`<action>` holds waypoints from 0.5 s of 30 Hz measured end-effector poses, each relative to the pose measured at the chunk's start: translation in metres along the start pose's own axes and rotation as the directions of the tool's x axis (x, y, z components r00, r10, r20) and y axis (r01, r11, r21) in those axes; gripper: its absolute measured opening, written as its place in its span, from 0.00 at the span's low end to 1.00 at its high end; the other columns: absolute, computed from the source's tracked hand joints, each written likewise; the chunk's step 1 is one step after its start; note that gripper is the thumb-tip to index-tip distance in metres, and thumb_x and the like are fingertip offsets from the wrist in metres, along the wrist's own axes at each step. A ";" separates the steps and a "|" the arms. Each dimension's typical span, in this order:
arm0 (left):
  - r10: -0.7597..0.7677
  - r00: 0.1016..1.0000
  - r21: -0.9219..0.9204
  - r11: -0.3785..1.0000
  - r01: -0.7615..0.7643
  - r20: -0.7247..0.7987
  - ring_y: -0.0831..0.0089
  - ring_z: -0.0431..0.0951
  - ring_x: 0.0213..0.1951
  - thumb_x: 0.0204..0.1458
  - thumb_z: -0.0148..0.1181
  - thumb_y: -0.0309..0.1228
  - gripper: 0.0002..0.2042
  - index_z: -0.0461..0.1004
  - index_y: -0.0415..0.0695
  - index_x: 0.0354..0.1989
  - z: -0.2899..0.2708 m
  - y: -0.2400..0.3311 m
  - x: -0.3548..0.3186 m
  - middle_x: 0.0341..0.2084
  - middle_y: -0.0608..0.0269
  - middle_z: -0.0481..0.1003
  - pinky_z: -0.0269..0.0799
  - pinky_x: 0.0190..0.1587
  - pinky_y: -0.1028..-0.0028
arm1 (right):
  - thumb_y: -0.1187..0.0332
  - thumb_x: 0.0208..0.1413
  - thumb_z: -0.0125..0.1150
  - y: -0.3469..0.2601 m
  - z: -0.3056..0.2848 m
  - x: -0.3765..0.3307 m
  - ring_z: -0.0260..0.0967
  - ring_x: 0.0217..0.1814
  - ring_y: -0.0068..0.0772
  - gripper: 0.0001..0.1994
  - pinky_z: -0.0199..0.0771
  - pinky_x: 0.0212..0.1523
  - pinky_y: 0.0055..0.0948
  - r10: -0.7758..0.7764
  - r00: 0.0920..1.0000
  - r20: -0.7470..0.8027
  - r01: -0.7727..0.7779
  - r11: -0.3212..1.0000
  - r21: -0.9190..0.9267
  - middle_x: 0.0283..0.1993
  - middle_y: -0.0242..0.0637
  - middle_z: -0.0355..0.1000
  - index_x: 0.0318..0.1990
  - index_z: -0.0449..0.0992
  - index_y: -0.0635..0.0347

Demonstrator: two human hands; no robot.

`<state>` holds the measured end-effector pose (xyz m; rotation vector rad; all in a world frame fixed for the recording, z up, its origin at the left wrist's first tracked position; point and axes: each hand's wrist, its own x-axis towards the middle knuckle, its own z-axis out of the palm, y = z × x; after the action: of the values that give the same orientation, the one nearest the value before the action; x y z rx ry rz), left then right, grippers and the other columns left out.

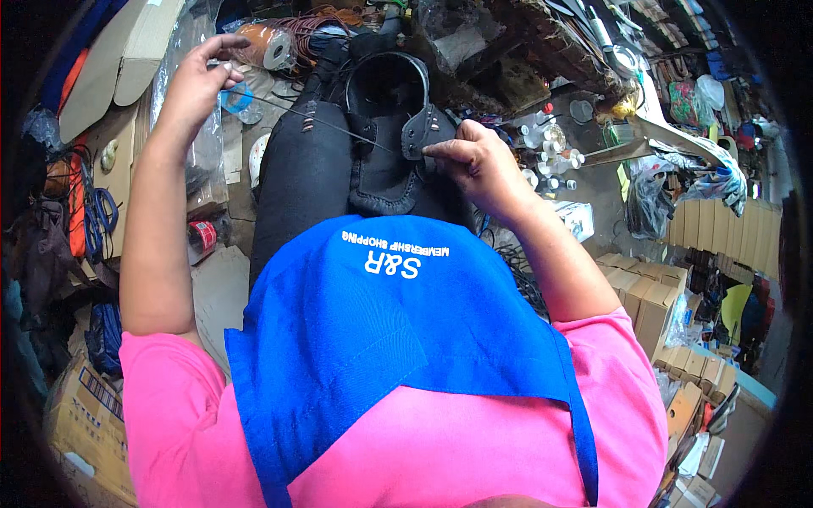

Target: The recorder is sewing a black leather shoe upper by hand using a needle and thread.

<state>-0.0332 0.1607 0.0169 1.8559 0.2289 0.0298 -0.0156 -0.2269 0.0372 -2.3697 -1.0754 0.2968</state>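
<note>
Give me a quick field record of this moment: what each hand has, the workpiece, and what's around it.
left hand: raised out to the left, fingers pinching the end of a thin thread pulled taut
right hand: pinching the side flap of the black shoe
shoe: rests on the lap over dark trousers, opening facing up, stitched seam along its edge
thread: runs from the left hand to the shoe's flap
apron: blue, over a pink shirt
surroundings: cardboard boxes at right, small bottles beyond the right hand

A cramped shoemaker's workshop

Stacked cardboard boxes (656, 309) fill the right of the frame, spools of cord (275, 42) lie at the upper left, small glue bottles (550, 157) sit at centre right, and a black leather shoe (385, 148) is being stitched.
</note>
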 end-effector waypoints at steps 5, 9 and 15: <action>0.290 0.954 0.189 0.935 -0.300 0.078 0.72 0.75 0.35 0.47 0.57 0.21 0.09 0.78 0.42 0.36 0.079 0.026 -0.071 0.33 0.63 0.75 0.71 0.40 0.74 | 0.78 0.39 0.60 -0.005 0.008 -0.010 0.66 0.37 0.41 0.17 0.63 0.40 0.37 -0.077 0.991 -0.105 0.059 0.985 -0.161 0.29 0.38 0.67 0.39 0.80 0.48; 0.379 0.894 0.417 0.791 -0.447 0.238 0.65 0.73 0.34 0.42 0.61 0.26 0.06 0.79 0.49 0.31 0.131 0.020 -0.104 0.25 0.63 0.71 0.64 0.40 0.66 | 0.76 0.42 0.62 -0.003 -0.008 -0.005 0.67 0.35 0.41 0.17 0.66 0.39 0.35 0.028 0.998 0.051 -0.024 0.997 -0.072 0.29 0.39 0.67 0.43 0.80 0.48; 0.595 0.800 0.547 0.645 -0.534 0.080 0.67 0.70 0.33 0.41 0.63 0.30 0.05 0.79 0.51 0.29 0.150 0.014 -0.096 0.23 0.67 0.69 0.59 0.41 0.67 | 0.74 0.51 0.60 0.019 -0.028 0.013 0.68 0.38 0.25 0.15 0.66 0.44 0.23 0.138 0.908 0.396 -0.256 0.930 0.264 0.34 0.32 0.71 0.47 0.79 0.51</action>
<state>-0.1042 -0.0019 -0.0050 2.4429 -0.3298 0.5613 0.0163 -0.2375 0.0503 -2.1815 -0.8618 0.9527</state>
